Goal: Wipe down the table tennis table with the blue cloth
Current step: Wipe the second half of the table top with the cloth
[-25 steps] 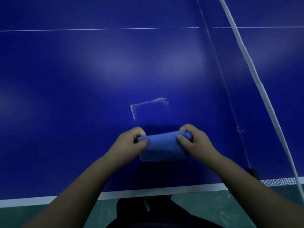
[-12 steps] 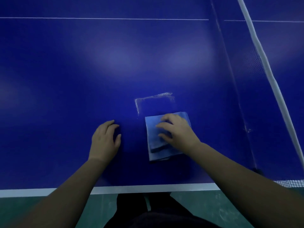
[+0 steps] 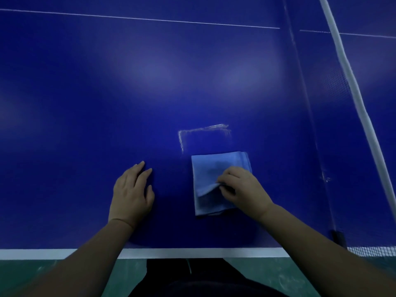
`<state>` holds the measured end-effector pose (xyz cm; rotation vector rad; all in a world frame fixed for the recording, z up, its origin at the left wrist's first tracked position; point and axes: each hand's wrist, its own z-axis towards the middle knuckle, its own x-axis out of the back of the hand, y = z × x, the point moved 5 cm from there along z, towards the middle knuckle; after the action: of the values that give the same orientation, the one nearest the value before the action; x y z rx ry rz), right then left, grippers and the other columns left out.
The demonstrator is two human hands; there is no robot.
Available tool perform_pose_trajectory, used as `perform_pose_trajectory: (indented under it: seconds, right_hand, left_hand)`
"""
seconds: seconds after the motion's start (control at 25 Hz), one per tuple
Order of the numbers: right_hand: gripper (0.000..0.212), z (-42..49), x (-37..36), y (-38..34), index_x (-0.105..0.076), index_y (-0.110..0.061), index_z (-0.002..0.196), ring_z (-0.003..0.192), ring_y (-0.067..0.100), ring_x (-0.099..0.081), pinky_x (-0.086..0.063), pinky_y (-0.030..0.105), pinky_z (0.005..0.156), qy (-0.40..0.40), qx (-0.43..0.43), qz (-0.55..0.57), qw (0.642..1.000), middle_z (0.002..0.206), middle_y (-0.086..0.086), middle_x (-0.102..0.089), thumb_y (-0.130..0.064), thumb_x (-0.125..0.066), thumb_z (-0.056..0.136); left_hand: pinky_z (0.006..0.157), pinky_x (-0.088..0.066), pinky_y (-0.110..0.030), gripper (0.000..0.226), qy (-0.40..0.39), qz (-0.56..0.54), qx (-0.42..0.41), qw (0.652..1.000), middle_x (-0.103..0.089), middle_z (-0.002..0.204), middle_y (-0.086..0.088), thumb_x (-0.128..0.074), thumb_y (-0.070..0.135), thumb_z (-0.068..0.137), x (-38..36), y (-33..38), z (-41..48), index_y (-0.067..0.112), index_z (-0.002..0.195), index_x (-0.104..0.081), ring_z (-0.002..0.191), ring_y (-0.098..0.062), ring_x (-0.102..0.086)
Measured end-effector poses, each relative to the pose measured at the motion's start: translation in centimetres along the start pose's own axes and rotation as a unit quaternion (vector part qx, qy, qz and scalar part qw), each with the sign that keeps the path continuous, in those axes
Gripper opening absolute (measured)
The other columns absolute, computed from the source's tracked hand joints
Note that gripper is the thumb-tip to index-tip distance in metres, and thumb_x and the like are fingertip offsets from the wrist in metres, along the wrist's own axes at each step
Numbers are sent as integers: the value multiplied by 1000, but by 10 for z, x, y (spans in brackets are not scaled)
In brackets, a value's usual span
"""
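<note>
folded blue cloth flat on dark-blue table

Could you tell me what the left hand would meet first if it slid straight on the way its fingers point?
Probably the thin white line far ahead: the left hand aims just left of the pale streak mark, over bare dark blue table tennis table.
</note>
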<state>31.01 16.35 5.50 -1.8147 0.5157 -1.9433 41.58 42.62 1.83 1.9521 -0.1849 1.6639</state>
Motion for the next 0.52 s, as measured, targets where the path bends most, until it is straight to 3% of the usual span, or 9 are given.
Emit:
perform_pose_trajectory:
  seconds: [0.08, 0.2, 0.32, 0.4, 0.44, 0.52]
  right_hand:
    - [9, -7, 4, -5, -70, -9, 88, 77, 19, -60, -50, 33, 66, -4, 35, 10, 999, 86, 2, -64, -7, -69, 79]
    - [9, -18, -4, -6, -71, -16, 82, 76, 14, -59, -51, 36, 64, -67, 61, 19, 996, 83, -3, -65, -24, -72, 81]
    - [32, -13, -16, -2, -71, -23, 107, 107, 18, -58, -46, 36, 88, -43, 35, -19, 998, 118, 2, -62, -42, -69, 82]
    - [54, -7, -31, -4, -58, -34, 131, 137, 22, -39, -28, 47, 109, -73, 21, -105, 992, 150, 1, -42, -57, -60, 82]
    - [60, -7, -37, -3, -51, -37, 138, 144, 21, -29, -20, 53, 113, -92, 14, -140, 986, 157, 0, -31, -61, -55, 83]
    - [60, -15, -38, 11, -49, -38, 140, 146, 22, -25, -18, 64, 112, -78, -16, -175, 981, 159, 0, -27, -62, -49, 85]
  left_hand:
    - [104, -39, -50, 51, 4, -1, -1, 1000, -50, 140, -12, -39, 30, 87, 1, 1, 1, 5, 126, -60, 126, -32, -47]
    - [104, -39, -51, 51, 7, -3, 1, 1000, -50, 140, -12, -39, 30, 87, 2, 0, 0, 5, 126, -60, 127, -31, -47]
    - [104, -40, -51, 51, 13, -4, 2, 1000, -51, 140, -12, -38, 29, 87, 0, -1, 1, 5, 126, -60, 127, -32, -47]
    - [104, -40, -52, 50, 18, -4, 0, 1000, -51, 139, -12, -38, 28, 87, 0, 0, 1, 5, 126, -60, 126, -32, -48]
    - [104, -41, -52, 50, 21, -3, -3, 1000, -51, 139, -12, -38, 28, 87, -1, -1, 0, 5, 126, -60, 126, -32, -48]
    - [102, -41, -53, 50, 27, -3, -5, 1000, -51, 139, -13, -38, 28, 87, -2, -3, 1, 5, 126, -60, 126, -33, -49]
